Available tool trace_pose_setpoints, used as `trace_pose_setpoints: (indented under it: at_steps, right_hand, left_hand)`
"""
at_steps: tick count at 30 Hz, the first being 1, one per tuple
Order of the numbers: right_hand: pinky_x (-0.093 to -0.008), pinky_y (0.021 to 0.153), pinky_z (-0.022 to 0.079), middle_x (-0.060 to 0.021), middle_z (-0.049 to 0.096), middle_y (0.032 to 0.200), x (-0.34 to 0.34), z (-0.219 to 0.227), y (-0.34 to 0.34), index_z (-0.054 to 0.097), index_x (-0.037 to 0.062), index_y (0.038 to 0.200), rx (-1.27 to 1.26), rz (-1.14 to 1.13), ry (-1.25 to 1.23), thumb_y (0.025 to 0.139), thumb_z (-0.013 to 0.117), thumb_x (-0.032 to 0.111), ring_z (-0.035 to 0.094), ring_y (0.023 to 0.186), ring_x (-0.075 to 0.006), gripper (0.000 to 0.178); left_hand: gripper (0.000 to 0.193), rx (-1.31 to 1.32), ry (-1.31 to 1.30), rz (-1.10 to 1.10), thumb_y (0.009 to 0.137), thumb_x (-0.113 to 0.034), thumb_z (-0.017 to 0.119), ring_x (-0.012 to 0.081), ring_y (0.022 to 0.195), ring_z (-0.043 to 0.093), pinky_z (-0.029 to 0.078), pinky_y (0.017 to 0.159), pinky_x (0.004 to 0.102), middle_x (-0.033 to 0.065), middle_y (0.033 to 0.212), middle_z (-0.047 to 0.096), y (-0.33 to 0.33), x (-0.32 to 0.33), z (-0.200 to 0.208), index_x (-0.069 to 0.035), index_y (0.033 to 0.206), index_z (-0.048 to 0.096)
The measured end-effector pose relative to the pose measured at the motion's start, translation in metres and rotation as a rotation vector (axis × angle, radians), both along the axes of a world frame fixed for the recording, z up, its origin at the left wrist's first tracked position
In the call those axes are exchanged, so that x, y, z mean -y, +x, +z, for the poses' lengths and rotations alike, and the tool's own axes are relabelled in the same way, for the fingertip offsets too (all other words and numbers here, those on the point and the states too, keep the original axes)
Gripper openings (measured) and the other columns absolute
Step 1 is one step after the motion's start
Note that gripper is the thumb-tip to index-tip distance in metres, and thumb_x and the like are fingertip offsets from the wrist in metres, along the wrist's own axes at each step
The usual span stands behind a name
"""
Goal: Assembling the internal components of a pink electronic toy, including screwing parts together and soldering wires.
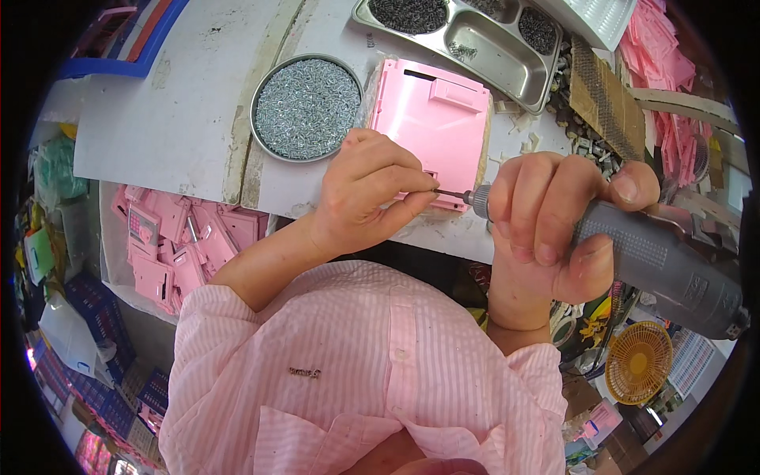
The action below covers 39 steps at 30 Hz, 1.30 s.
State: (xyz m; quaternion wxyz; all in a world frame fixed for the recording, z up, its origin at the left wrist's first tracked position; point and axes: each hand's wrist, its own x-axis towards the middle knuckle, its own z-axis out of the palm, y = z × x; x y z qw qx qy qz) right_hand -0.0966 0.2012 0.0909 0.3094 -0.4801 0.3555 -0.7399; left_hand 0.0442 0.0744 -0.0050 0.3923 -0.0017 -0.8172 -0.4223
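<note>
My right hand (pixel 546 210) is wrapped round a dark grey electric screwdriver (pixel 661 265), held almost level with its thin bit pointing left. The fingertips of my left hand (pixel 360 186) are pinched together at the end of that bit. Whatever small thing they hold is hidden between them. Just beyond both hands a pink plastic casing (pixel 431 119) lies on the table, with a slot near its far edge and a raised block. The bit's tip is over the casing's near edge. To the left of the casing, small silvery screws (pixel 307 107) fill a round metal dish (pixel 256 123).
A steel compartment tray (pixel 495 51) with dark screws stands at the far right of the table (pixel 170 119). Beside it are a cardboard piece (pixel 606 99) and piled pink parts (pixel 657 47). More pink parts (pixel 170 249) fill a bin at left. An orange basket (pixel 637 360) sits lower right.
</note>
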Motion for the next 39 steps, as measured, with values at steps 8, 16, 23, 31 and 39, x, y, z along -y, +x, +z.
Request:
trace_pose_setpoints:
  at_steps: [8, 16, 23, 31, 39]
  right_hand:
    - [-0.0316, 0.051, 0.045, -0.0047, 0.052, 0.063, -0.027, -0.022, 0.005, 0.042, 0.0059, 0.116, 0.103, -0.257, 0.067, 0.093, 0.068, 0.015, 0.048, 0.051, -0.0135, 0.036]
    - [-0.0308, 0.050, 0.045, -0.0043, 0.049, 0.064, -0.048, -0.055, 0.006, 0.042, 0.0065, 0.111, 0.044, -0.351, 0.125, 0.093, 0.067, 0.014, 0.046, 0.051, -0.0132, 0.032]
    - [-0.0311, 0.045, 0.042, -0.0050, 0.048, 0.062, -0.045, -0.069, 0.015, 0.041, 0.0068, 0.103, -0.178, -0.356, 0.221, 0.093, 0.067, 0.013, 0.047, 0.048, -0.0143, 0.029]
    - [-0.0316, 0.056, 0.044, -0.0049, 0.054, 0.066, -0.044, -0.019, 0.005, 0.044, 0.0073, 0.119, 0.134, -0.184, 0.014, 0.093, 0.070, 0.019, 0.050, 0.057, -0.0156, 0.038]
    - [-0.0320, 0.055, 0.043, -0.0055, 0.054, 0.066, -0.049, -0.020, 0.004, 0.044, 0.0099, 0.117, 0.097, -0.200, 0.073, 0.094, 0.070, 0.020, 0.048, 0.057, -0.0155, 0.037]
  left_hand:
    - [0.013, 0.125, -0.105, -0.041, 0.079, -0.011, 0.079, 0.0203, 0.067, 0.062, 0.046, 0.058, 0.0335, 0.0044, 0.079, 0.065, -0.012, 0.002, 0.008, -0.008, 0.087, 0.070]
    - [0.022, 0.361, -0.120, -0.117, 0.088, -0.010, 0.071, 0.0279, 0.058, 0.051, 0.040, 0.052, 0.0362, 0.0121, 0.068, 0.049, -0.031, 0.002, 0.006, -0.001, 0.073, 0.057]
    - [0.021, 0.427, -0.068, -0.168, 0.084, -0.011, 0.072, 0.0277, 0.059, 0.053, 0.041, 0.051, 0.0367, 0.0103, 0.069, 0.051, -0.029, 0.003, 0.007, -0.004, 0.073, 0.057]
    - [0.013, 0.285, -0.070, -0.255, 0.078, -0.007, 0.076, 0.0254, 0.076, 0.063, 0.046, 0.077, 0.0365, 0.0057, 0.085, 0.067, -0.017, -0.022, 0.011, -0.006, 0.089, 0.068]
    - [0.014, 0.258, -0.023, -0.209, 0.076, -0.006, 0.078, 0.0238, 0.075, 0.064, 0.046, 0.075, 0.0359, 0.0051, 0.086, 0.069, -0.023, -0.031, 0.003, -0.007, 0.087, 0.070]
